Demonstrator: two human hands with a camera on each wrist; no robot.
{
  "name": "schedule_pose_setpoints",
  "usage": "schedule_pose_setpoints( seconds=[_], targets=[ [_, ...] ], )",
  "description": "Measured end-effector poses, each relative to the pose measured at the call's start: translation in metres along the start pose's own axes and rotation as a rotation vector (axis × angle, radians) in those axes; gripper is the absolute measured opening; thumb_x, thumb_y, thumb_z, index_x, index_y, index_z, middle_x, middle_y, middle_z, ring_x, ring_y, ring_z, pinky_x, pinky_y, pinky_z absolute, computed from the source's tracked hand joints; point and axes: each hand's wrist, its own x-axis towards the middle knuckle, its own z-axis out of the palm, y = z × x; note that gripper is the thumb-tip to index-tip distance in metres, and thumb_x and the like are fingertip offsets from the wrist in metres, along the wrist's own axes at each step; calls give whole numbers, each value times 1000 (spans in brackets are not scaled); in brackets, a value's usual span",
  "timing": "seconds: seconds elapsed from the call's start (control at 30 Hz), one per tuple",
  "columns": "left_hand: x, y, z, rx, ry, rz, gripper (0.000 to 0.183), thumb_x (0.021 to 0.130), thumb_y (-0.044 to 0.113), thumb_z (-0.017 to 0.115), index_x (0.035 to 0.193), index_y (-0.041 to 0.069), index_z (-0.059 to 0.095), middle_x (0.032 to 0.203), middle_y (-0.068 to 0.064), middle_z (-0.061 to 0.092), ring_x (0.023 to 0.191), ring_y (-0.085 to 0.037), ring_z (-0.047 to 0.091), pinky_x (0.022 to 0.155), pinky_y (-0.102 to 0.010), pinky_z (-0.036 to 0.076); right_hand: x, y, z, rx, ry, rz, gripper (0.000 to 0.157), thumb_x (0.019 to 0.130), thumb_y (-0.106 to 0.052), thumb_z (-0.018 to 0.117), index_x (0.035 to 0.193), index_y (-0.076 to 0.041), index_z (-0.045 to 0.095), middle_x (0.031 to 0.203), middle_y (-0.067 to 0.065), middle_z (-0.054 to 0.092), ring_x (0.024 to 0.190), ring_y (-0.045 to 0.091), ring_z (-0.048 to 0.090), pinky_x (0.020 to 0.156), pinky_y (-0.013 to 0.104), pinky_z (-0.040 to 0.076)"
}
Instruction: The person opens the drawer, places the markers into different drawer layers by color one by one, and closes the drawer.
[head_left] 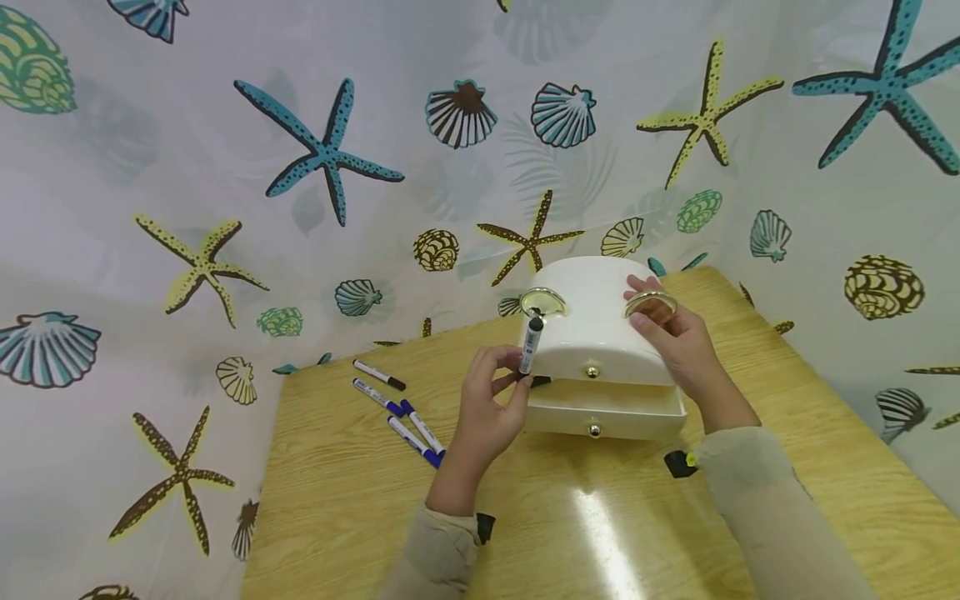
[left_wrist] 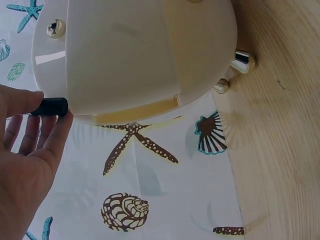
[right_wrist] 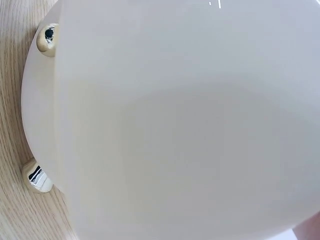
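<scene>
A white domed box [head_left: 596, 287] with gold fittings stands on the table, its lower drawer [head_left: 603, 421] pulled partly out. My left hand [head_left: 491, 400] pinches a marker [head_left: 530, 346] with a white barrel and black end, held upright before the box's left side. In the left wrist view the thumb and fingertips hold a black marker part [left_wrist: 50, 106] right at the box's edge. My right hand [head_left: 678, 342] grips the box's right gold handle [head_left: 651, 302], thumb in front and fingers behind. The right wrist view is mostly filled by the box's smooth surface [right_wrist: 190, 120].
Several markers with blue and black caps [head_left: 393, 408] lie on the wooden table [head_left: 330, 483], left of the box. A left gold handle [head_left: 543, 300] stands opposite the right one. Patterned cloth [head_left: 420, 183] with starfish and shells hangs behind the table.
</scene>
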Motion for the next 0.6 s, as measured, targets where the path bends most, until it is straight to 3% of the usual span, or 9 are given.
schedule_pose_setpoints(
  seconds=[0.27,0.6],
  targets=[
    [-1,-5,8,-37,-29,19,39,92,-16,67,122,9,65,116,-10,62,111,-24,65,99,-37,62,5,2,-1,24,-7,-11,20,107,-15,65,123,-5,72,163,-5,52,166,13,14,137,44,-1],
    [1,-7,19,1,-100,98,35,88,-20,66,115,2,68,113,-12,63,107,-23,71,101,-29,60,10,3,-3,8,-15,-11,18,107,-17,65,119,-6,72,164,-5,51,166,13,14,137,44,-1]
  ],
)
